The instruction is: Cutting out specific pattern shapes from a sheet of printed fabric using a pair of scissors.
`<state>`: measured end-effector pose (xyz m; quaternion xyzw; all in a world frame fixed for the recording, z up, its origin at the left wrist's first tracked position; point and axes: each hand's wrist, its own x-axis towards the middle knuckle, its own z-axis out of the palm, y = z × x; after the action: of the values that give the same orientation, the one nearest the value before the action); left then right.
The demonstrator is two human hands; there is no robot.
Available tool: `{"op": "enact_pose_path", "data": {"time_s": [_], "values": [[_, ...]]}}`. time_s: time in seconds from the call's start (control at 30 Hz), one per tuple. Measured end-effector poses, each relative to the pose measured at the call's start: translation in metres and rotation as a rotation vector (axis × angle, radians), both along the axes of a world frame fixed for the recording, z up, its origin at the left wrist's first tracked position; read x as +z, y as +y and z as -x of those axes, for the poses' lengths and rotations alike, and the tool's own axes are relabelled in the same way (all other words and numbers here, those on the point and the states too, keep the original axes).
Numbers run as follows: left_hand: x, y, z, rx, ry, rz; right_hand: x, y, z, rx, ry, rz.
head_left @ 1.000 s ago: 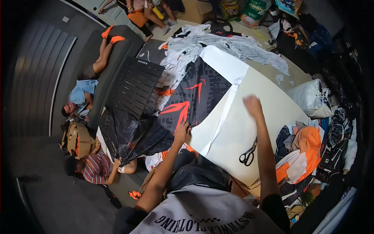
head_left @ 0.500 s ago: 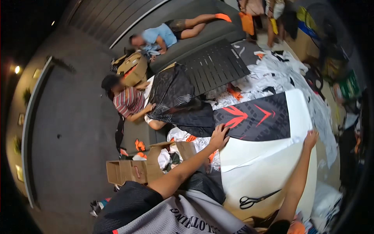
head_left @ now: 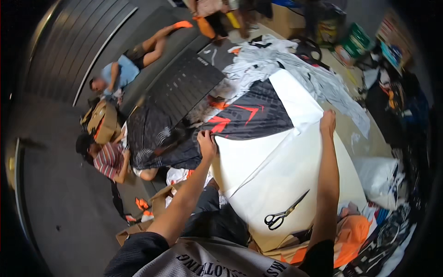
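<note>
A black fabric panel [head_left: 258, 115] with red arrow shapes and a plain white margin [head_left: 297, 99] lies across a cream board [head_left: 272, 171]. At the panel's near left edge, my left hand [head_left: 207, 144] is closed with its fingers gripping the fabric. My right hand [head_left: 327, 123] pinches the near right corner of the white margin, which is creased and slightly lifted there. A thin flap of white material runs down the board between my arms. Black-handled scissors [head_left: 284, 213] lie on the board nearer to me, touched by neither hand.
Left, a person in a striped shirt [head_left: 108, 159] handles dark fabric [head_left: 152, 131]. Someone in blue [head_left: 121, 71] lies on a grey couch behind a slatted black table [head_left: 184, 78]. White fabric scraps [head_left: 258, 57] heap beyond the board; orange cloth [head_left: 355, 235] and a plastic bag [head_left: 378, 177] sit right.
My view has turned, so the board sits more upright before me. My left hand, earlier spread on the black fabric, now closes on its edge. My right hand still holds the white corner.
</note>
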<state>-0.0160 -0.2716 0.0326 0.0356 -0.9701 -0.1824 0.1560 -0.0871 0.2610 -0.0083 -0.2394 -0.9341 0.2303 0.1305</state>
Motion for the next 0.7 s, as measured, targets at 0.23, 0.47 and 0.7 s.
{"op": "enact_pose_path", "data": {"time_s": [0.23,0.47,0.7], "values": [[0.006,0.121,0.11,-0.532,-0.053,-0.315,0.1,0.125,-0.104,-0.289,-0.005,-0.107],[0.054,0.271,0.152,-0.913,-0.16,-0.478,0.171,0.21,-0.321,-0.425,-0.045,-0.312],[0.151,0.269,0.181,-1.265,-0.089,-0.363,0.18,0.058,-0.437,-0.537,0.059,-0.086]]}}
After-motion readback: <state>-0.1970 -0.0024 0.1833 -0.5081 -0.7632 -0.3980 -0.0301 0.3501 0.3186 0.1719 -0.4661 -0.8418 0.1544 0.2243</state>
